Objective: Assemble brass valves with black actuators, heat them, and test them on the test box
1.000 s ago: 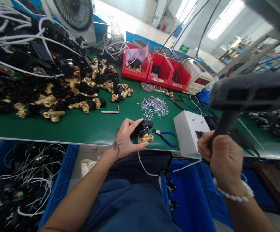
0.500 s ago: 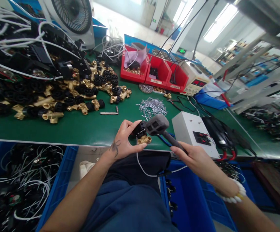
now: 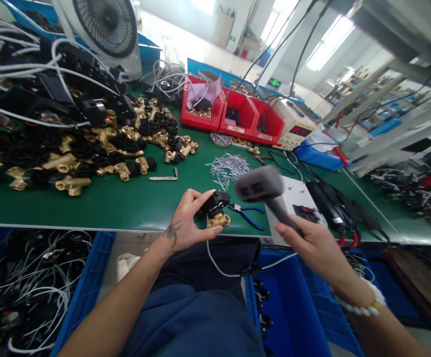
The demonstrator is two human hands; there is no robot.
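My left hand (image 3: 186,220) grips a brass valve with a black top (image 3: 216,210) and holds it down on the green mat near the table's front edge; a white wire (image 3: 219,265) runs from it toward my lap. My right hand (image 3: 312,243) is closed on the handle of a grey rubber mallet (image 3: 260,185), whose head hangs a little above and to the right of the valve. Blue-handled pliers (image 3: 248,214) lie just right of the valve.
A big heap of brass-and-black valves (image 3: 89,148) and wired parts fills the left of the table. Small metal clips (image 3: 230,166), a hex key (image 3: 164,176), three red bins (image 3: 234,116), a white box (image 3: 297,198), a fan (image 3: 106,27) and blue crates (image 3: 89,277) below surround the spot.
The mallet came down from high at the right onto the valve, then lifted back up and to the right. My left hand has kept hold of the valve.
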